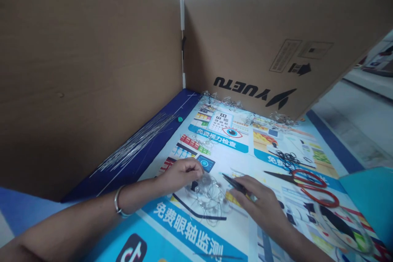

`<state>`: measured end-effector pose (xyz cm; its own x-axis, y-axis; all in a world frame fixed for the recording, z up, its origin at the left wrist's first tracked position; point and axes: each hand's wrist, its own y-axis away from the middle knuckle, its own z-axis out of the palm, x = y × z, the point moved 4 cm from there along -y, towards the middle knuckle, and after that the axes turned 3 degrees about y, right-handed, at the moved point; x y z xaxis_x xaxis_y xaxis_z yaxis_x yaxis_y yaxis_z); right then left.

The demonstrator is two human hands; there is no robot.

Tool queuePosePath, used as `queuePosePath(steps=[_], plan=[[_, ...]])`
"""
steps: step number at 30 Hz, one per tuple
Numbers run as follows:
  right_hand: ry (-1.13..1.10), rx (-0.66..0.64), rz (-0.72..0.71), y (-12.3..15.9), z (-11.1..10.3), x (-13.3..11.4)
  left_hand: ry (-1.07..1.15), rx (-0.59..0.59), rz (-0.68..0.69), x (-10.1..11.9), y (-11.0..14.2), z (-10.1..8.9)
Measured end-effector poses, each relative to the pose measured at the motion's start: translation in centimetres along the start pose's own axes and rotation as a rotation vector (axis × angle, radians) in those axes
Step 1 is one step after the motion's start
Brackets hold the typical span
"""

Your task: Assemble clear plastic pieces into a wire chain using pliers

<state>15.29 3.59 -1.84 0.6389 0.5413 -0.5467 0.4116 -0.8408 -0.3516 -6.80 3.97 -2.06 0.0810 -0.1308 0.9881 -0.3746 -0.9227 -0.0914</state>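
My left hand [181, 173] rests on the printed poster [190, 229], its fingers curled and pinched on a tangle of thin wire with clear beads [208, 196]. A bangle sits on that wrist. My right hand [260, 202] lies just right of the tangle and is closed round dark pliers [235, 184], whose tips point left toward the wire.
A bundle of thin straight wires [138, 143] lies along the left cardboard wall [92, 69]. Red-handled scissors [307, 182] and black rubber bands [287, 157] lie to the right. Clear bead pieces [282, 118] line the back cardboard panel [260, 41]. A clear plastic piece [344, 221] sits at the right.
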Motion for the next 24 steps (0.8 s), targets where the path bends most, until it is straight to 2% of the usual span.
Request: queuePosePath(steps=[3,5,12,17,24], plan=[[-0.106,-0.090,0.150,-1.0,0.7,-0.8,0.022,-0.003,-0.020,-0.1,0.0,0.0],[-0.160,-0.134,0.176,-1.6,1.4,-1.6,0.031,-0.023,-0.016,-0.1,-0.1,0.0],[-0.214,-0.226,0.193,-2.6,3.2,-2.9,0.013,-0.095,0.007,0.0,-0.1,-0.1],[-0.249,-0.247,0.232,-2.3,3.0,-2.6,0.031,-0.094,-0.059,-0.2,-0.1,0.0],[-0.276,-0.219,0.196,-1.8,3.1,-2.6,-0.035,-0.098,-0.030,-0.1,0.0,0.1]])
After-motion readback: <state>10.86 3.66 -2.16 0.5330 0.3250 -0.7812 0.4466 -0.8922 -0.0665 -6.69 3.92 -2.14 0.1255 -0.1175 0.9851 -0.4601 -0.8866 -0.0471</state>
